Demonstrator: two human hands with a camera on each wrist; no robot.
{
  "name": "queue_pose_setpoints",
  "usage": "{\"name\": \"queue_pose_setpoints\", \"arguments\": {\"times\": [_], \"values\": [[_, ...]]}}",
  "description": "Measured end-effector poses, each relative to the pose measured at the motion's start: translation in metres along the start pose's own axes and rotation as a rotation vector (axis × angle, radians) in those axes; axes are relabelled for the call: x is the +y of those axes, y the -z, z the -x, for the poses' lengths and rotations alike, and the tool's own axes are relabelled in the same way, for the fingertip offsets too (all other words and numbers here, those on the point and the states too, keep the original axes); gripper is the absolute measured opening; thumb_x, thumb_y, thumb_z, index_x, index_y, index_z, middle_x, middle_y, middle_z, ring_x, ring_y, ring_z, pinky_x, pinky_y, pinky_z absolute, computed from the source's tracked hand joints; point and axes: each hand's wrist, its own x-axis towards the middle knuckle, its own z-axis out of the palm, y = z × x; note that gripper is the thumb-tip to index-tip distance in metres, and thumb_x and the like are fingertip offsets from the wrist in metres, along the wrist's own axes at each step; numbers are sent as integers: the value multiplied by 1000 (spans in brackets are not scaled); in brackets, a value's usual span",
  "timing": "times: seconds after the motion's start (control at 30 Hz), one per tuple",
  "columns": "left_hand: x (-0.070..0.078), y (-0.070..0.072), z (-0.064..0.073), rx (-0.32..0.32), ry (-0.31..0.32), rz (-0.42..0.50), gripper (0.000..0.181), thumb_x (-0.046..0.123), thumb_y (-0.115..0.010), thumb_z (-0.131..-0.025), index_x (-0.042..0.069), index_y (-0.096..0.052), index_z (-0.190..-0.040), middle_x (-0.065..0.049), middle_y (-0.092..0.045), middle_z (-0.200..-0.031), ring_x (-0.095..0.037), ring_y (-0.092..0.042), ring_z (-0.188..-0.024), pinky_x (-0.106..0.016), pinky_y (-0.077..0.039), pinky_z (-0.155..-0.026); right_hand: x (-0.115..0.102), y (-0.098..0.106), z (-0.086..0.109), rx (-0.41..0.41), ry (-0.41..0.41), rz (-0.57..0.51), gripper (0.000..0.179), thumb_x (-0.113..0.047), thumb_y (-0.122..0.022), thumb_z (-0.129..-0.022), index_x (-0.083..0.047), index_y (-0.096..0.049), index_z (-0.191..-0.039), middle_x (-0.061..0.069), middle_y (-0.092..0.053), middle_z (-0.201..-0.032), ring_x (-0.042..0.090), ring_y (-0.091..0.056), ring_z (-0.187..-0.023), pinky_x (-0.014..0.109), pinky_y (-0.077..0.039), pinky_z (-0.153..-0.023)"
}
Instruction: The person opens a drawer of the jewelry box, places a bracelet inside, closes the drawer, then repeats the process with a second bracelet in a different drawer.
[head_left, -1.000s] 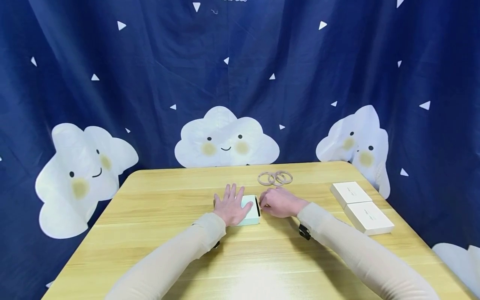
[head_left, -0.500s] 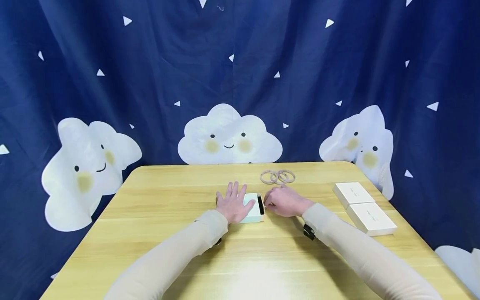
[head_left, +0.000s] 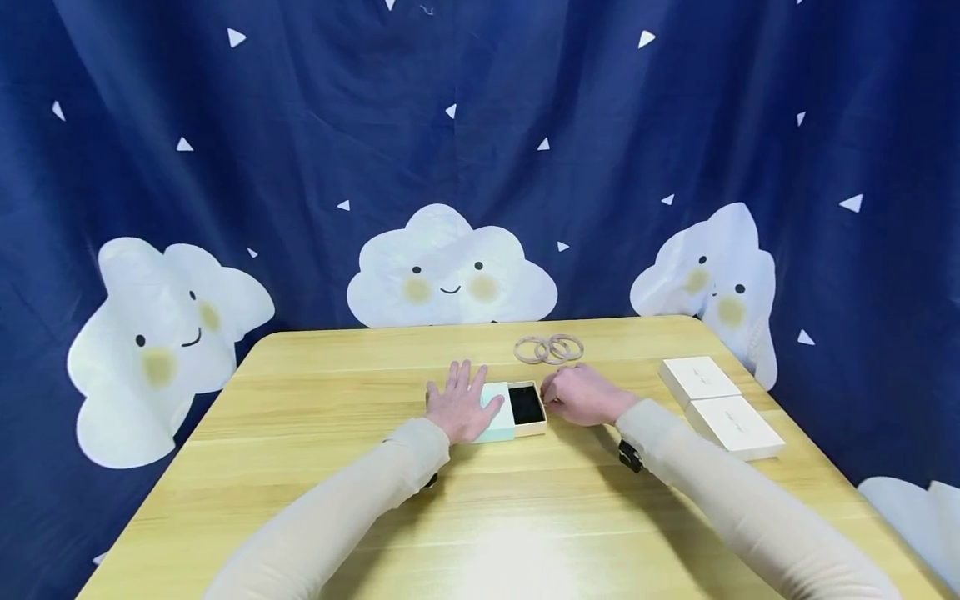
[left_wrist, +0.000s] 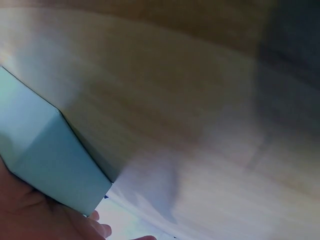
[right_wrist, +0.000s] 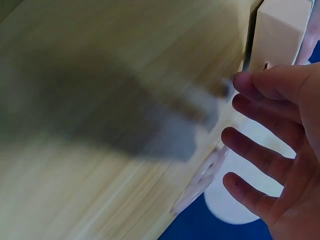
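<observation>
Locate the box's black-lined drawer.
In the head view, the drawer sits just right of centre, partly out of the pale green cover under the left hand, beside the right hand.

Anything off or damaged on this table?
Nothing stands out. The mint box has its drawer partly out, with the right hand at it. Three overlapping bangles lie flat; two white boxes sit side by side. No visible damage.

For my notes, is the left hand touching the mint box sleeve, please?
Touching: the head view shows the left hand spread on the mint box sleeve.
</observation>
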Motion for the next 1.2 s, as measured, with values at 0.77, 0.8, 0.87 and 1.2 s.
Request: {"name": "queue_pose_setpoints", "arguments": {"times": [0.77,0.8,0.87,1.2], "values": [[-3,2,4,20,-13,22,76,68,-21,-101,27,-12,-164,-11,-6,-171,-31,1,-157,-73,-9,-116,12,-8,12,-24,-56,62,26,-11,-71,-87,-25,-68,-66,-7,-72,-97,20,-69,-92,56,-54,-75],[-3,1,3,18,-13,24,76,69,-21,-101,27,-12,-164,-11,-6,-171,-30,2,-157,-73,-9,-116,12,-9,11,-22,-61,63,25,-11,-71,-87,-25,-68,-66,-7,-72,-98,20,-69,-92,56,-53,-75],[-2,3,4,20,-14,23,76,68,-22,-101,27,-13,-164,-11,-6,-170,-31,1,-157,-73,-10,-116,12,-10,10,-23,-70,64,26,-11,-70,-87,-26,-68,-66,-8,-72,-99,20,-69,-93,56,-53,-75],[5,9,11,31,-24,35,74,63,-26,-102,21,-19,-163,-14,-11,-169,-35,-5,-157,-74,-12,-115,10,-11,11,-18,-98,76,18,-12,-68,-87,-24,-76,-76,-6,-75,-104,22,-70,-102,56,-53,-79]]}}
